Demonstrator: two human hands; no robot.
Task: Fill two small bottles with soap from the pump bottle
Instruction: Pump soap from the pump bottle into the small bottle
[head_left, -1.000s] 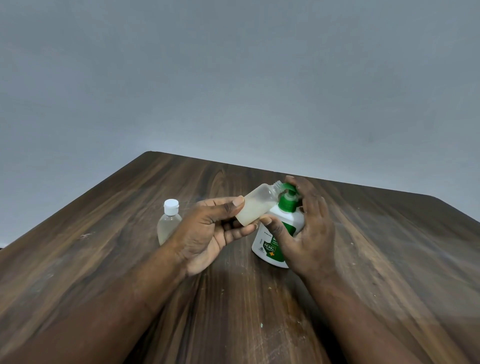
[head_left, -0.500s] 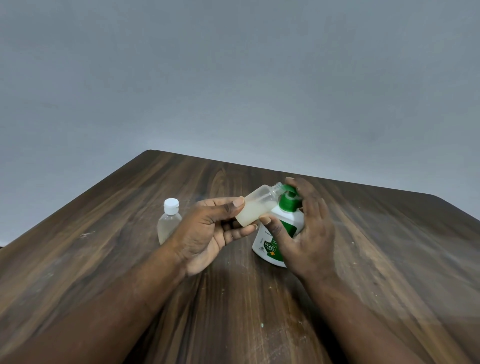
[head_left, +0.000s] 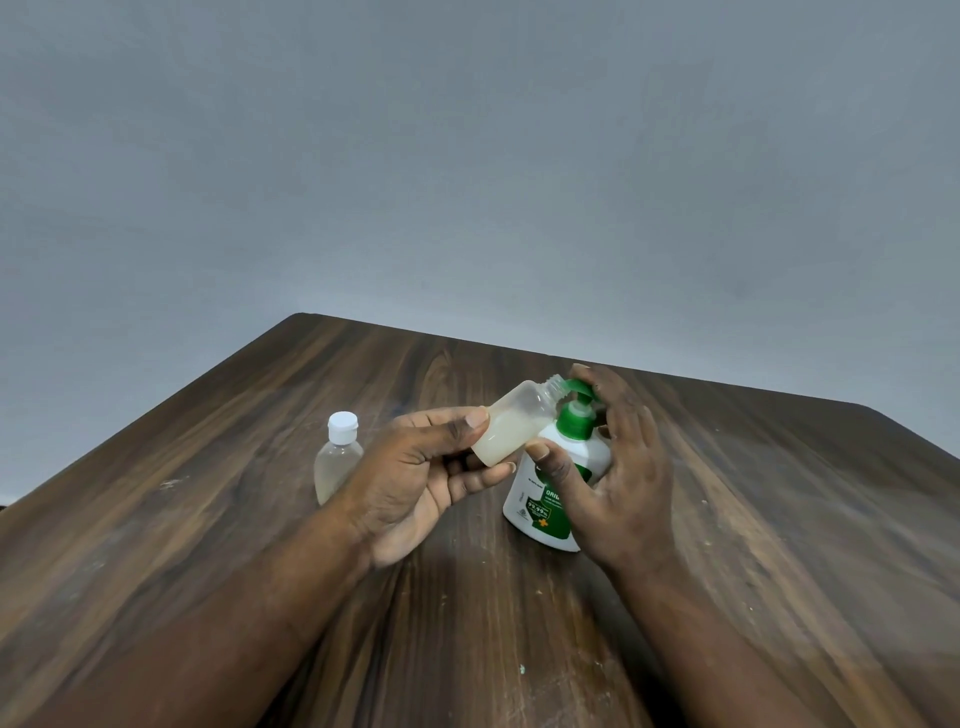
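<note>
Pump head (head_left: 581, 387) higher, small bottle (head_left: 511, 426) half-milky

In left hand (head_left: 415, 467), pinched, tilted: uncapped translucent plastic bottle (head_left: 511, 426), mouth at green spout of white plastic pump bottle (head_left: 525, 501). Around that, right hand (head_left: 618, 483), forefinger atop pump. Left of left hand: capped clear bottle (head_left: 337, 457) upright on dark wooden counter (head_left: 779, 519).
</note>
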